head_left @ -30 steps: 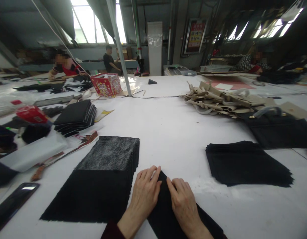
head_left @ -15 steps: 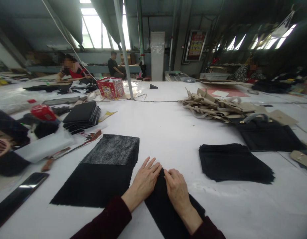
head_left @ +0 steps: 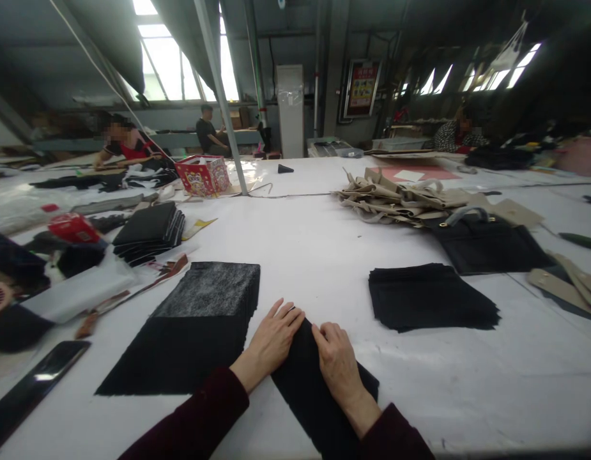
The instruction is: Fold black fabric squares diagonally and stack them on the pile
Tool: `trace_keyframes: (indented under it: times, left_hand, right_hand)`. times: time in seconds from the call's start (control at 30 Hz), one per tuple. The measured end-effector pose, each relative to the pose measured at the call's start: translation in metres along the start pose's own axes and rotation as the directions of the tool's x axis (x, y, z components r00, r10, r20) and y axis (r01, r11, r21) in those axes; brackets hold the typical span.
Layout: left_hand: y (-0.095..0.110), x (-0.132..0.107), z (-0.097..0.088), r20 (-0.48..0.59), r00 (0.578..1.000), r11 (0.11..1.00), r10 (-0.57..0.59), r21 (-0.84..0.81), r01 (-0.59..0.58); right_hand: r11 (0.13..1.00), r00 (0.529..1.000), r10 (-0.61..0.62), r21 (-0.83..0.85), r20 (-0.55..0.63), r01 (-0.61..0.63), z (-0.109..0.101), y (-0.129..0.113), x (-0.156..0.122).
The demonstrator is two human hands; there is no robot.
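A folded-looking piece of black fabric (head_left: 305,390) lies slantwise in front of me on the white table. My left hand (head_left: 271,338) rests on its upper left edge, fingers stretched out and lying flat. Along the upper right edge, my right hand (head_left: 340,367) has curled fingers, with thumb and forefinger pinching the fabric near its top corner. Left of my hands is a stack of black fabric pieces (head_left: 180,358), its far part showing a speckled grey surface (head_left: 211,291). Another stack of black pieces (head_left: 432,297) sits to the right.
Beige straps and pieces (head_left: 395,201) are heaped at the far right, beside a black bag panel with a handle (head_left: 491,249). At left lie a phone-like dark slab (head_left: 41,383), a black stack (head_left: 146,230) and a red box (head_left: 202,176). Several people work beyond.
The view has turned slightly right, so surroundings shift left. Both hands stay at the fabric's top end, with a slightly wider gap between their fingers.
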State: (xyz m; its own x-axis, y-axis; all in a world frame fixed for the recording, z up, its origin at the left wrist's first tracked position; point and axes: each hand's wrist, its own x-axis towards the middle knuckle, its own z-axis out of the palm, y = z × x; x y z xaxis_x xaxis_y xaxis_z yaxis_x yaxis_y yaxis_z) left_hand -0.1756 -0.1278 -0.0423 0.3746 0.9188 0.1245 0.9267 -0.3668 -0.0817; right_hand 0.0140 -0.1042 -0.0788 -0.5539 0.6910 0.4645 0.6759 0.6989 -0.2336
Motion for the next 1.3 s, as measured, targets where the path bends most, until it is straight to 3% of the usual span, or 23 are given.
trace_keyframes:
  times: [0.37,0.77,1.07,1.3]
  left_hand:
    - [-0.007,0.010,-0.005,0.041,0.996,0.993,0.073,0.093,-0.076]
    - [0.003,0.011,-0.009,0.039,0.996,0.994,0.081,0.066,-0.084]
    - [0.007,0.006,-0.002,0.061,0.993,0.991,0.106,0.078,-0.111]
    - [0.011,0.009,-0.009,0.045,0.986,0.986,0.159,0.038,-0.160]
  right_hand:
    - [0.999,1.000,0.010,-0.039,-0.014,-0.010,0.000,0.000,0.011]
    - [0.999,1.000,0.017,-0.042,-0.005,-0.017,-0.008,0.005,-0.005]
    - [0.998,1.000,0.021,-0.056,-0.011,-0.021,-0.016,0.010,-0.016]
    - [0.998,1.000,0.016,-0.053,0.000,-0.016,-0.020,0.017,-0.028]
